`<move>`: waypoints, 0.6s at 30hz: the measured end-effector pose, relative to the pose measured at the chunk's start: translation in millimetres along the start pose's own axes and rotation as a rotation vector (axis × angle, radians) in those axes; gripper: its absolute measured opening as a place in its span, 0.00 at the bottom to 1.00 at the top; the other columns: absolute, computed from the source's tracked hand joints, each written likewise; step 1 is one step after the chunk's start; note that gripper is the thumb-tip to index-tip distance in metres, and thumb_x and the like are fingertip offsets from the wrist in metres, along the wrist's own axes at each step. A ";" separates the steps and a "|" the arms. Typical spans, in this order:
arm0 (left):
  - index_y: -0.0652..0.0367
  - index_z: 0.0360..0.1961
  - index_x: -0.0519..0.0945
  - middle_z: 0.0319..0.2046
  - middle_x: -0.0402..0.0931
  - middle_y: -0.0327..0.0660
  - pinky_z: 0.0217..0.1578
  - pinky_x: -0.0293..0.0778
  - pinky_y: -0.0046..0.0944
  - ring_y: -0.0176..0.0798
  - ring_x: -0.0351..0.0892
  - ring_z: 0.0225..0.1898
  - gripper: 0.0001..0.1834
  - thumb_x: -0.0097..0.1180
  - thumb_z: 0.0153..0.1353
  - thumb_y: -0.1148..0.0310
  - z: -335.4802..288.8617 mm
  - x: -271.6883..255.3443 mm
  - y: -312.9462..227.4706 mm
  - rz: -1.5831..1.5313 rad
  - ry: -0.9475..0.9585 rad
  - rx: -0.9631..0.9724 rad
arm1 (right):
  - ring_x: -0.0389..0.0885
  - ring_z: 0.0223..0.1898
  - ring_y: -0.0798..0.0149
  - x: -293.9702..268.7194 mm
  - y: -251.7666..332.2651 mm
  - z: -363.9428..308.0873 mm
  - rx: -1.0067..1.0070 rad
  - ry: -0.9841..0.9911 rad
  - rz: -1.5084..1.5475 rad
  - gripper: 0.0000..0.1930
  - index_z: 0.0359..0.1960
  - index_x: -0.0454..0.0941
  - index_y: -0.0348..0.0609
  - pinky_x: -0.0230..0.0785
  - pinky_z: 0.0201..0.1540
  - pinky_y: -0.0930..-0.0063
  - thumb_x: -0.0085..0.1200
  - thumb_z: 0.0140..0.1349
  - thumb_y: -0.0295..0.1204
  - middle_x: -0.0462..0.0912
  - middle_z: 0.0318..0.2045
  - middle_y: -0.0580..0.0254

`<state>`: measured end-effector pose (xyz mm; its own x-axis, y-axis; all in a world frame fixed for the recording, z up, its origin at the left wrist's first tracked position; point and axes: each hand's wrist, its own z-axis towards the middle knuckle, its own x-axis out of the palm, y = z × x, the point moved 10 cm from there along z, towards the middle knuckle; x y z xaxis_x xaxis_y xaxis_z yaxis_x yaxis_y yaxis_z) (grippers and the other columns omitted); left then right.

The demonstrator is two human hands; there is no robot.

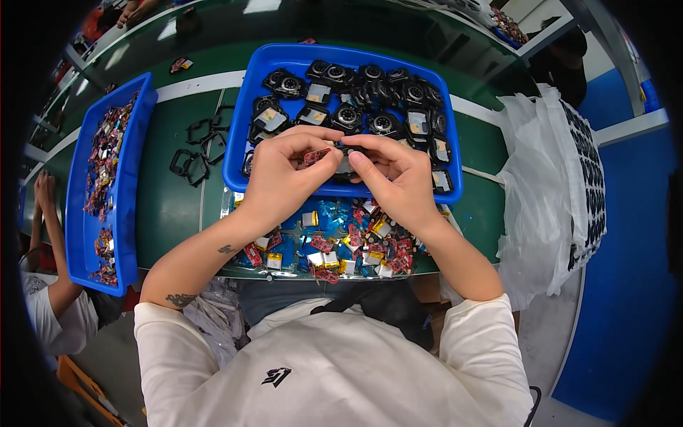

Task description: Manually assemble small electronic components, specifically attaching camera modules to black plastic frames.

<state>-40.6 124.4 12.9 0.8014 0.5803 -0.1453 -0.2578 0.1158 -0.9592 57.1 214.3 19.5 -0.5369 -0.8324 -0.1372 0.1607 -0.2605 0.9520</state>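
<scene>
Both my hands meet over the near side of a blue tray (pixel 240 124). A small black watch case (pixel 346 168) sits between them, partly hidden by the fingers. My right hand (pixel 400 174) is closed on it with thumb and fingertips. My left hand (pixel 292 169) has its fingers curled around a red circuit board (pixel 316 156), while its fingertips also reach the case. In the tray lie several black watch cases (pixel 384 124), some with round backs facing up, others showing silvery inner parts. Below my hands spreads a pile of red circuit boards and silver-and-yellow battery cells (pixel 327 257).
At left, a long blue bin (pixel 128 213) holds many small circuit parts. Loose black frames (pixel 191 168) lie on the green table (pixel 167 203) beside it. White plastic sheeting (pixel 533 192) with a panel of black pieces (pixel 589 171) stands at right. A co-worker's arm (pixel 55 245) shows at far left.
</scene>
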 end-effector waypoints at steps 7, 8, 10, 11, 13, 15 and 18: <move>0.68 0.33 0.82 0.44 0.77 0.46 0.35 0.76 0.25 0.29 0.79 0.35 0.08 0.61 0.54 0.74 -5.4 6.5 0.8 -0.118 0.004 -0.042 | 0.80 0.29 0.75 -10.2 0.0 0.2 0.041 -0.072 0.033 0.10 0.41 0.79 0.35 0.74 0.30 0.84 0.54 0.57 0.21 0.82 0.32 0.58; 0.68 0.33 0.81 0.45 0.76 0.47 0.36 0.77 0.26 0.30 0.79 0.36 0.08 0.61 0.54 0.74 -5.3 6.3 -0.8 -0.124 0.002 -0.018 | 0.80 0.31 0.74 -11.2 -1.0 -0.1 0.054 -0.064 0.033 0.10 0.42 0.78 0.34 0.75 0.31 0.83 0.55 0.57 0.21 0.81 0.33 0.59; 0.69 0.34 0.81 0.45 0.76 0.48 0.37 0.77 0.27 0.31 0.80 0.37 0.08 0.60 0.54 0.75 -4.3 6.9 -2.4 -0.130 0.003 0.006 | 0.80 0.33 0.73 -12.2 -1.2 0.5 0.067 -0.059 0.032 0.11 0.42 0.77 0.32 0.76 0.31 0.81 0.55 0.58 0.21 0.81 0.33 0.59; 0.68 0.34 0.80 0.44 0.76 0.47 0.37 0.77 0.26 0.31 0.79 0.36 0.08 0.60 0.54 0.76 -3.8 5.4 -3.8 -0.164 -0.010 0.026 | 0.79 0.31 0.74 -15.1 -1.8 2.0 0.079 -0.095 0.084 0.09 0.40 0.77 0.32 0.75 0.31 0.82 0.55 0.57 0.21 0.81 0.32 0.60; 0.68 0.34 0.80 0.42 0.76 0.45 0.36 0.77 0.26 0.30 0.79 0.35 0.07 0.60 0.54 0.76 -3.5 2.6 -5.4 -0.197 -0.021 0.045 | 0.79 0.29 0.75 -18.5 -2.3 3.9 0.090 -0.131 0.136 0.08 0.38 0.77 0.32 0.75 0.31 0.84 0.56 0.56 0.20 0.80 0.30 0.60; 0.68 0.33 0.78 0.37 0.75 0.42 0.35 0.77 0.26 0.29 0.78 0.34 0.06 0.59 0.55 0.76 -3.4 6.2 1.3 -0.257 0.046 -0.038 | 0.79 0.31 0.74 -19.5 -3.5 4.6 0.108 -0.135 0.188 0.09 0.37 0.76 0.32 0.75 0.31 0.84 0.56 0.55 0.20 0.80 0.31 0.60; 0.68 0.31 0.78 0.32 0.74 0.39 0.32 0.74 0.26 0.26 0.77 0.31 0.05 0.59 0.55 0.76 -3.6 13.2 -0.7 -0.317 0.134 -0.051 | 0.78 0.32 0.75 -19.3 -4.9 3.8 0.123 -0.130 0.201 0.07 0.35 0.75 0.32 0.75 0.31 0.84 0.57 0.54 0.19 0.79 0.32 0.60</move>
<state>-27.9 129.0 10.8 0.9020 0.4101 0.1350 0.0405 0.2308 -0.9722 63.6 233.5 18.5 -0.6073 -0.7897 0.0868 0.1771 -0.0282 0.9838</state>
